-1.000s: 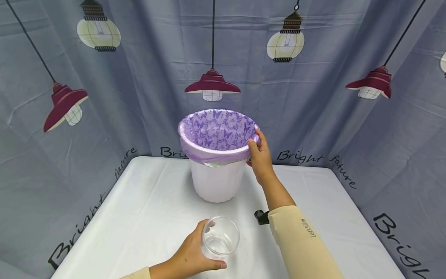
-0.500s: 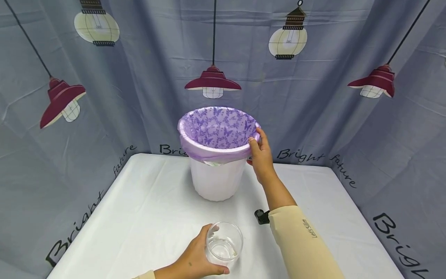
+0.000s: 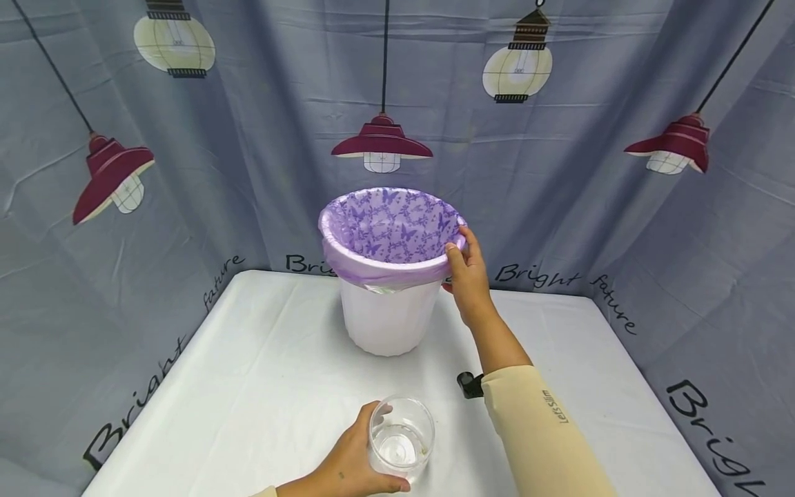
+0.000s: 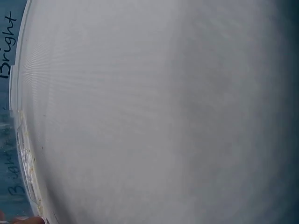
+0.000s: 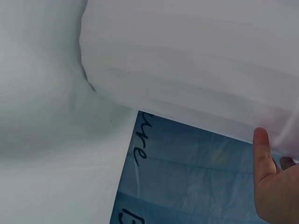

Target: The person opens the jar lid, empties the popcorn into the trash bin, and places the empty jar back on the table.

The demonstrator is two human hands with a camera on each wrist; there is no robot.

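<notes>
A clear, round, open-topped cup (image 3: pixel 402 431) is upright near the front of the table, and my left hand (image 3: pixel 348 464) grips it from the left, thumb on the near side. In the left wrist view the cup's clear wall (image 4: pixel 29 168) shows small yellowish specks by its base. Farther back stands a white waste bin (image 3: pixel 388 321) lined with a purple butterfly-print bag (image 3: pixel 397 231), folded over the rim. My right hand (image 3: pixel 470 283) holds that rim on its right side, thumb on top; in the right wrist view one finger (image 5: pixel 261 142) lies along the bin's outside.
Both things are on a white-covered table (image 3: pixel 267 366). A grey-blue curtain (image 3: pixel 261 138) printed with lamps surrounds its back and sides. A small black piece (image 3: pixel 470 385) juts from beside the right sleeve (image 3: pixel 540 421), over the table's right half.
My left hand has shifted the cup slightly right and nearer me, mostly in the first half second. The right hand keeps its hold on the bin's rim, and the head view has tilted slightly.
</notes>
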